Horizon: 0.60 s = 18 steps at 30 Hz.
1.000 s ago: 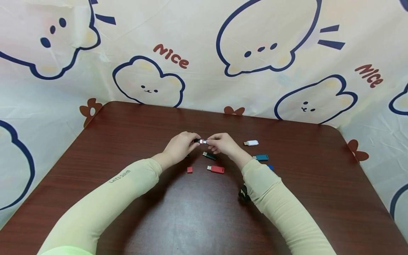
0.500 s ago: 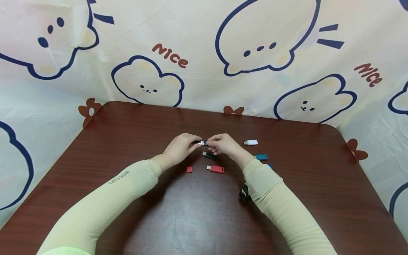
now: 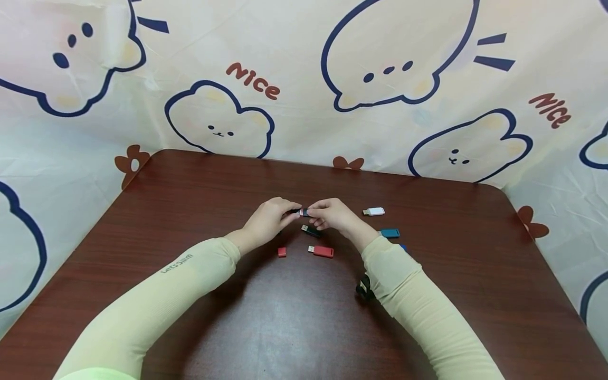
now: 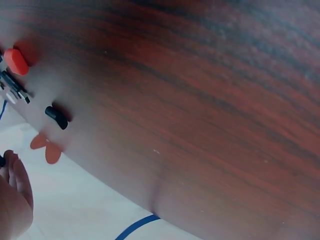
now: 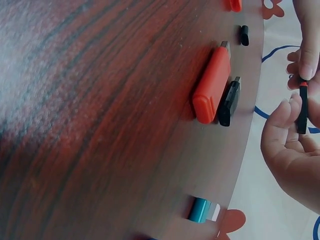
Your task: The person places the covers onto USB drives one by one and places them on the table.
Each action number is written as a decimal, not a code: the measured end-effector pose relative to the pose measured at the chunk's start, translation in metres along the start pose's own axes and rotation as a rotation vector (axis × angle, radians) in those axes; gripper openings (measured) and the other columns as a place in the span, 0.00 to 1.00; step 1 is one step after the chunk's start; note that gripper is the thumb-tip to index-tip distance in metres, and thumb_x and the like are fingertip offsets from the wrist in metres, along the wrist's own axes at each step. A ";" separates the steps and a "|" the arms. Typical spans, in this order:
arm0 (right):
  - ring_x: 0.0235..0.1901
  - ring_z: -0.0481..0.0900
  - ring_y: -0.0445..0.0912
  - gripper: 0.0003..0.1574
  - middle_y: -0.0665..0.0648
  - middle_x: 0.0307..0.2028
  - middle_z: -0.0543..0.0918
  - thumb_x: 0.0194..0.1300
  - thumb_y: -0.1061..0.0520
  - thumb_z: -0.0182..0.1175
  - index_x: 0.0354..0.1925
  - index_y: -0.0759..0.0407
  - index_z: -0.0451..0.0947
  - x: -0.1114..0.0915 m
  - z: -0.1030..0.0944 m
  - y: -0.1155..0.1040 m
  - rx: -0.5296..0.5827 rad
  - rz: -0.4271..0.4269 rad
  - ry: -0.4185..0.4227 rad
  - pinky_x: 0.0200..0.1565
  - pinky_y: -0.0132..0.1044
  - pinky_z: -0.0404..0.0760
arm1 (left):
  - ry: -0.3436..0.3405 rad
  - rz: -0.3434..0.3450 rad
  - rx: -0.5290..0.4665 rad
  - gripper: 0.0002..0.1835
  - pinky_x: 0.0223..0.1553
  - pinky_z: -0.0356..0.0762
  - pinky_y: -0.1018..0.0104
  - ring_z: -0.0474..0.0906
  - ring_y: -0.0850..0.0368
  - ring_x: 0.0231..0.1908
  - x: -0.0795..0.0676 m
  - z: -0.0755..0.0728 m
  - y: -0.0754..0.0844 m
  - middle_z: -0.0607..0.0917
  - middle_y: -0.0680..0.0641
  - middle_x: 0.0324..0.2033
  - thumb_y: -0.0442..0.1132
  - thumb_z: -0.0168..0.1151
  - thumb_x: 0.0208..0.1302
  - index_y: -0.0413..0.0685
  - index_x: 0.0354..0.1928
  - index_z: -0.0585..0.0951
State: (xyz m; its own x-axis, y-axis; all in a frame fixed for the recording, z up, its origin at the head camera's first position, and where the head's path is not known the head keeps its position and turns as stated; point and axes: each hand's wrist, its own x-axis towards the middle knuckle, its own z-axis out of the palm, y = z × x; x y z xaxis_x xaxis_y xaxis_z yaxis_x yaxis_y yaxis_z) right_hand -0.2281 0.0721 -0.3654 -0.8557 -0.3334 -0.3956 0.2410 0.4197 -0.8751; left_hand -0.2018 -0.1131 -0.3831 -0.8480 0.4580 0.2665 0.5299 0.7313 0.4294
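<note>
Above the middle of the table, my right hand (image 3: 332, 215) pinches a slim black USB stick (image 5: 302, 107) between thumb and fingers. Facing it, my left hand (image 3: 268, 219) pinches a small black cap (image 4: 2, 161) at the stick's plug end; fingers mostly cover the cap. A reddish bit shows between cap and stick in the right wrist view. On the table under the hands lie another black USB stick (image 3: 311, 231) and a red USB stick (image 3: 323, 252), both with bare plugs. A red cap (image 3: 282, 252) and a loose black cap (image 4: 56, 117) lie to their left.
Right of the hands lie a white USB stick (image 3: 375, 211), a teal one (image 3: 390, 233) and a blue item (image 3: 404, 247), partly behind the sleeve. A dark object (image 3: 364, 287) sits against the right forearm. A printed cloth (image 3: 304, 126) hangs behind the table.
Less of the bright metal shows between the two hands than a second ago, and the fingertips are slightly closer together. The things on the table have not moved.
</note>
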 end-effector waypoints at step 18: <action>0.23 0.75 0.38 0.17 0.49 0.22 0.77 0.68 0.60 0.53 0.49 0.71 0.75 -0.001 0.001 -0.001 0.003 0.000 -0.026 0.30 0.28 0.78 | 0.038 0.047 0.007 0.13 0.45 0.78 0.60 0.80 0.53 0.41 0.000 0.002 0.003 0.86 0.45 0.39 0.38 0.61 0.62 0.41 0.47 0.82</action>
State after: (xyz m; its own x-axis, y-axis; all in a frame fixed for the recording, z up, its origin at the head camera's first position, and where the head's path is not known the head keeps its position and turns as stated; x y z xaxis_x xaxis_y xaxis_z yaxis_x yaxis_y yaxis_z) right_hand -0.2270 0.0711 -0.3646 -0.8436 -0.3554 -0.4026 0.2423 0.4173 -0.8759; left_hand -0.2000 -0.1098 -0.3831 -0.8214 0.4726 0.3194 0.5694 0.7126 0.4099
